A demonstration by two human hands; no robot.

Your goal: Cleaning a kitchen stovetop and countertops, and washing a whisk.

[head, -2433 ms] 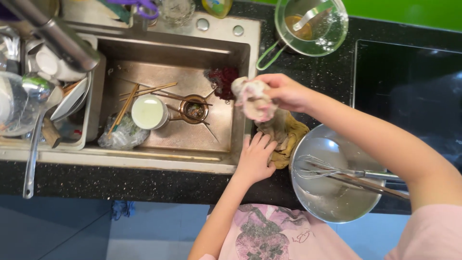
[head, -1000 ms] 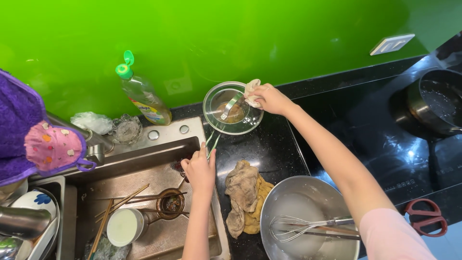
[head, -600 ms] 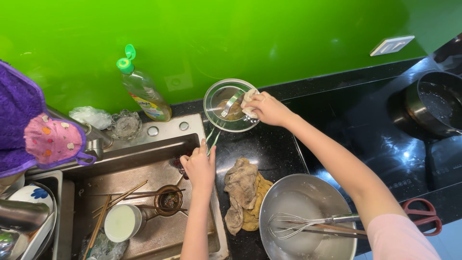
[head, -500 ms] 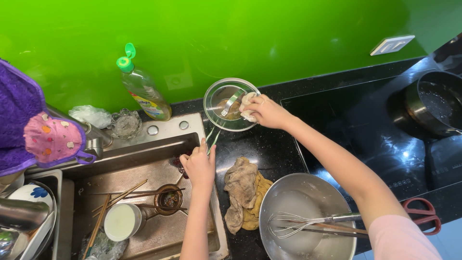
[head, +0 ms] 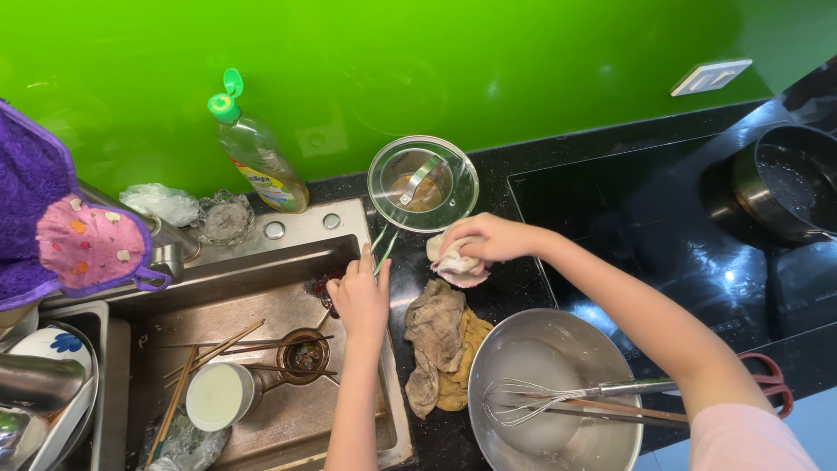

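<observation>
**Right hand presses a rag to the black desk beside the sink**

The right hand (head: 488,240) sits near the middle of the view, its fingers curled shut around a pale crumpled rag (head: 455,263), which it holds down on the black desk (head: 523,288). The rag lies just at 6 o'clock of a round glass lid (head: 423,183) that rests upside down on the desk, with a metal handle and some brownish residue showing through the glass.

The left hand (head: 360,296) lies at 9 o'clock of the rag, resting flat on the right rim of the steel sink (head: 261,262), fingers stretched out and loosely spread, holding nothing. Two thin green sticks (head: 384,247) run from the lid's lower edge toward its fingertips; whether the fingers touch them is hard to tell from this angle.

At 6 o'clock of the rag a brown and yellow cloth (head: 440,344) lies heaped on the desk, just beside a steel mixing bowl (head: 593,349) with a whisk (head: 540,403) and chopsticks lying in it. In the sink are a white cup (head: 218,395), a small brown bowl (head: 305,354) and loose wooden chopsticks (head: 209,349). A dish soap bottle (head: 257,153) with a green cap stands at 10 o'clock of the lid, against the green wall. A dark pan (head: 785,183) sits on the cooktop at the far right.
</observation>
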